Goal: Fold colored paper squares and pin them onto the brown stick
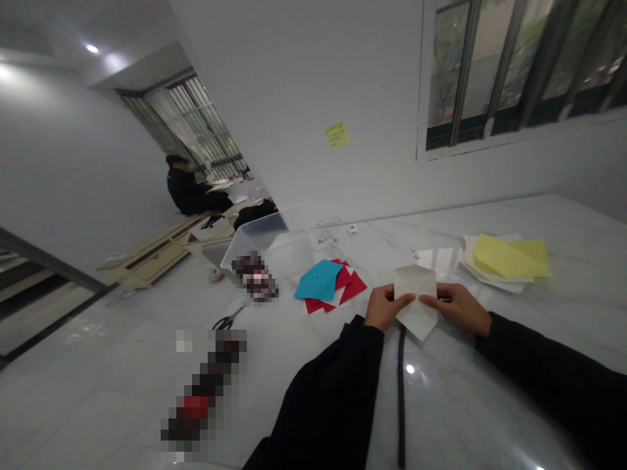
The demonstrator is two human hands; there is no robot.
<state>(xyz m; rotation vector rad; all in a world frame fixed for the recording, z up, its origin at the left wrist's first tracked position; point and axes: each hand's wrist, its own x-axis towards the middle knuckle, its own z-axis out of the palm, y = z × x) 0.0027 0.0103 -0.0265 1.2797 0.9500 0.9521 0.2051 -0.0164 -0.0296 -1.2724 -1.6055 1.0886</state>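
Between my two hands is a white envelope-like folded paper (pixel 416 287), raised a little over the white marbled table (pixel 343 365). My left hand (pixel 385 307) pinches its left edge, thumb lying on the near face. On the opposite edge my right hand (pixel 458 305) grips it the same way, thumb tip close to the other thumb. The paper's lower end comes to a point. A thin dark strip (pixel 401 398) runs from under it toward me. Left of my left hand lies a pile of blue folded paper (pixel 317 281) and red folded paper (pixel 355 288).
To the right is a stack of yellow paper (pixel 514 256) over white sheets. Black scissors (pixel 226 321) lie on the left, near a clear plastic bin (pixel 235 241). A yellow note (pixel 337 136) is stuck to the wall. Another person (pixel 185 186) sits far left.
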